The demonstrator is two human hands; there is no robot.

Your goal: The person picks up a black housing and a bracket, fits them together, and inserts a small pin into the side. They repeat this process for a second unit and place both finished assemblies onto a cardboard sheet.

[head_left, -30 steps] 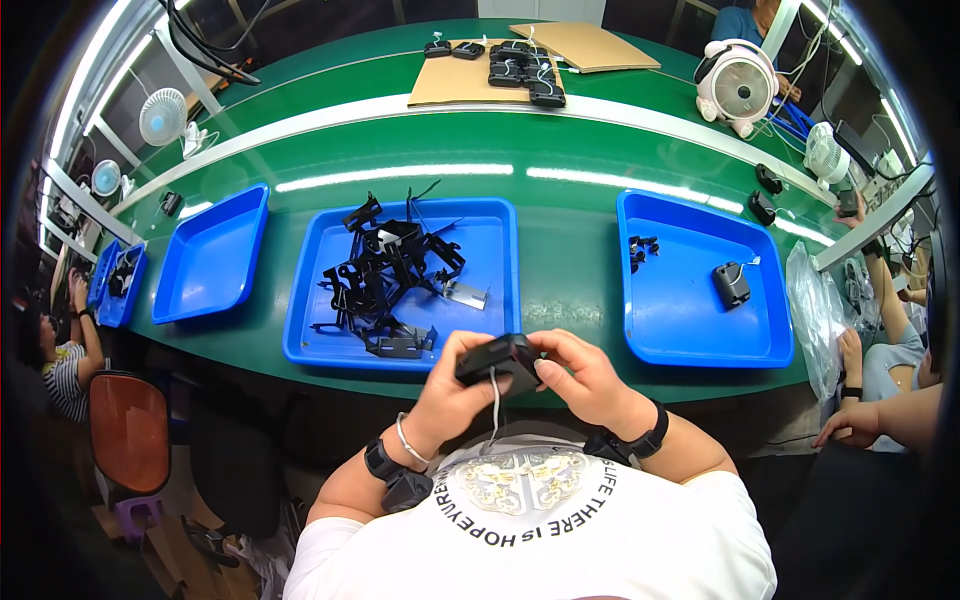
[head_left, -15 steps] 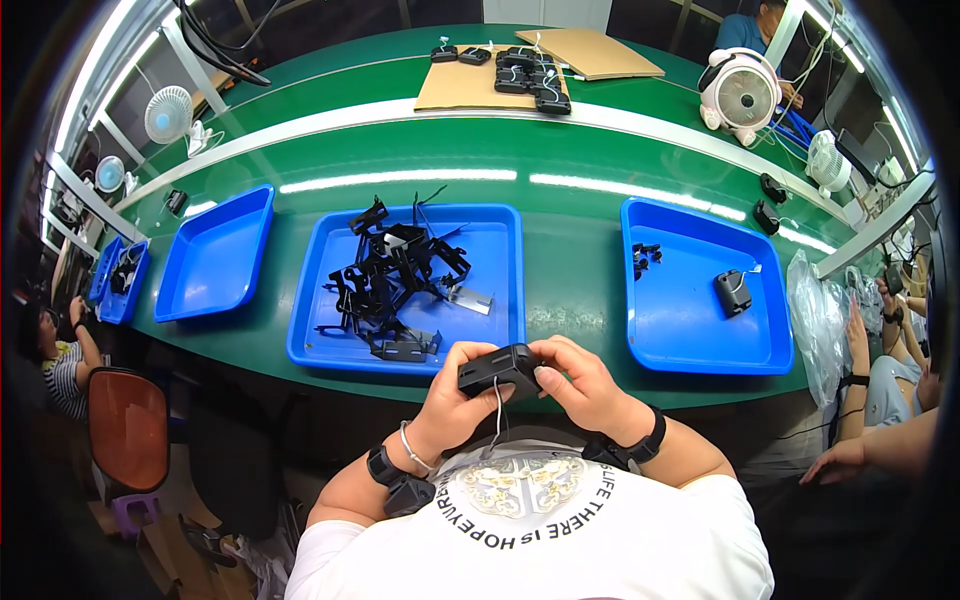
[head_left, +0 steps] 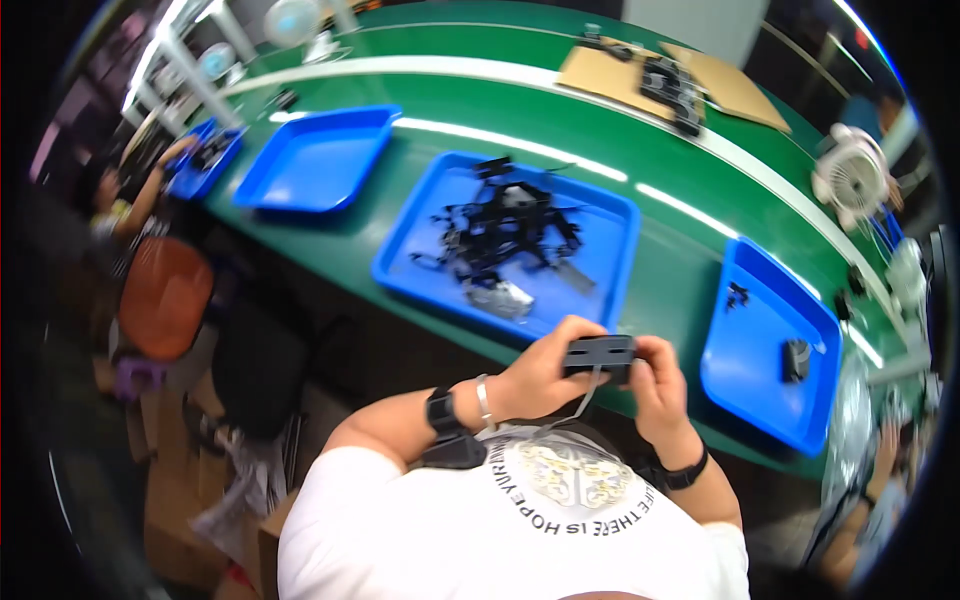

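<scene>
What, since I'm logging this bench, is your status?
Left hand gripping black device; right hand at its right end. Pale cable trailing. No visible obstruction.

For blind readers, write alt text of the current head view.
A person's left hand grips a black boxy part with a pale cable, the right hand at its right end. On the green table, a blue tray holds jumbled black pieces, with trays on either side.

The person's arms [head_left: 385, 430] bend inward. The left hand [head_left: 540, 378] curls in a grip, its wrist [head_left: 468, 404] to the left; close on its right, the right hand [head_left: 658, 390] points far, fingertips [head_left: 646, 346] perhaps pinching, though blur clouds them.
</scene>
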